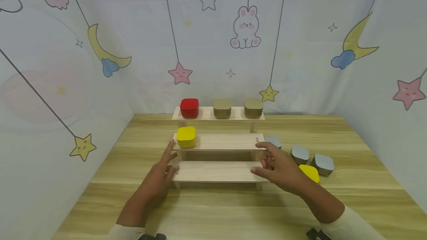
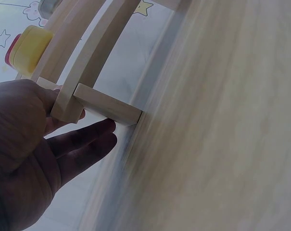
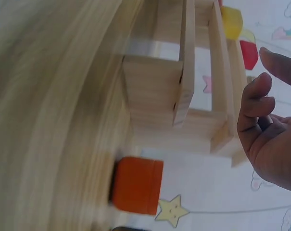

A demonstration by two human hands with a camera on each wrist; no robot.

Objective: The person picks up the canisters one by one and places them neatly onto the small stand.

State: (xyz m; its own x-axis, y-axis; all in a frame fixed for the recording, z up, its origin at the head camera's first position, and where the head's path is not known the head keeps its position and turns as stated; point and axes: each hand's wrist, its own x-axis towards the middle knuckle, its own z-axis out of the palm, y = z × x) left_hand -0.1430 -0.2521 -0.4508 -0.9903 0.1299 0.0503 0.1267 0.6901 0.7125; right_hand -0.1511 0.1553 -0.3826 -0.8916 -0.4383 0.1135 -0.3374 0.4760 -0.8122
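Observation:
A three-tier wooden shelf (image 1: pixel 217 171) stands on the table. My left hand (image 1: pixel 159 177) is at its left end, fingers fairly straight; in the left wrist view, fingertips touch or nearly touch a shelf leg (image 2: pixel 109 103). My right hand (image 1: pixel 281 166) hovers by the right end, index finger and thumb extended, other fingers bent, holding nothing. In the right wrist view it appears apart from the boards. A red block (image 1: pixel 189 108) and two khaki blocks (image 1: pixel 222 108) (image 1: pixel 253 108) sit on the top tier. A yellow block (image 1: pixel 186 137) stands at the middle tier's left.
Right of the shelf, several grey blocks (image 1: pixel 300 155) and a second yellow block (image 1: pixel 309 173) lie on the wood-grain table (image 1: pixel 217 210). An orange block (image 3: pixel 138 185), mostly hidden by my right hand in the head view, sits there too. Printed cloth walls (image 1: pixel 213 47) enclose the table.

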